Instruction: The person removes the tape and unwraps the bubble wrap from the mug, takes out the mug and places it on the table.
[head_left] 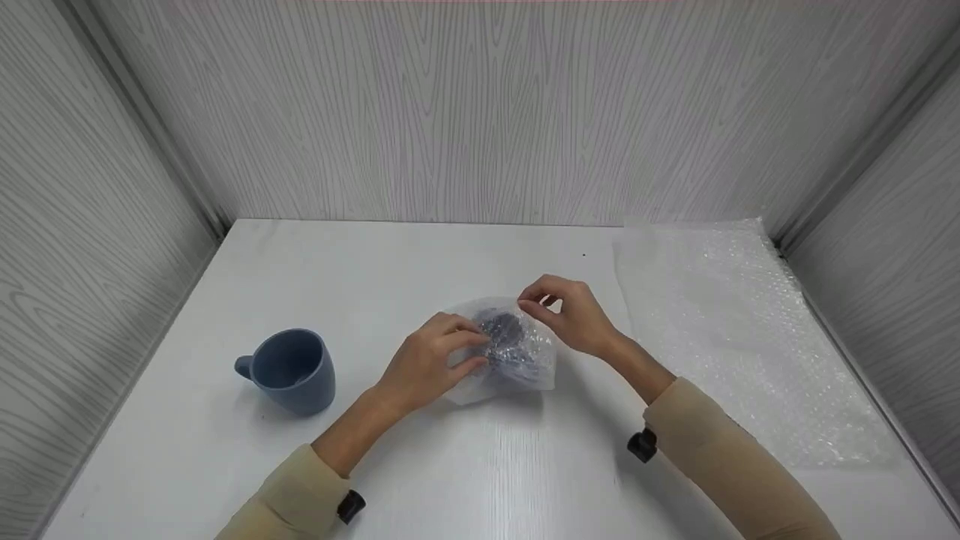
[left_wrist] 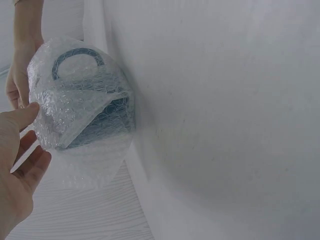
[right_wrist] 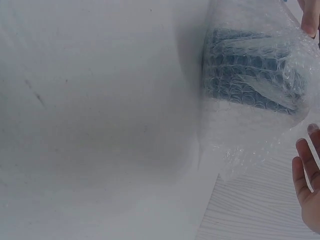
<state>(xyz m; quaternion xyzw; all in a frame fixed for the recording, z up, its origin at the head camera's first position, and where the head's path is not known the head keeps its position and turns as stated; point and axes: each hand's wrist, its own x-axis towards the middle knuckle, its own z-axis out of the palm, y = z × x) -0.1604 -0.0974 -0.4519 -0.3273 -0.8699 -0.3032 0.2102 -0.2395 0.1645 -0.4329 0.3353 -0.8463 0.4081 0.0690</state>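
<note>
A blue mug [left_wrist: 107,120] lies inside clear bubble wrap [left_wrist: 60,107]; its handle shows through in the left wrist view. The bundle sits on the white table between both hands. My left hand [head_left: 431,356] holds its left side, thumb and fingers bent against the plastic. At the upper right edge of the wrap, my right hand [head_left: 574,315] pinches the plastic between thumb and index finger. In the right wrist view that pinch is out of sight; only the other fingers [right_wrist: 302,175] show, held loosely off the wrap.
A second blue mug [head_left: 300,379] stands unwrapped at the left, its handle pointing left. A large flat sheet of bubble wrap [head_left: 720,337] covers the table's right side, up to the wall. Wood-grain panels [head_left: 450,112] enclose the table [head_left: 360,262] at the back and sides.
</note>
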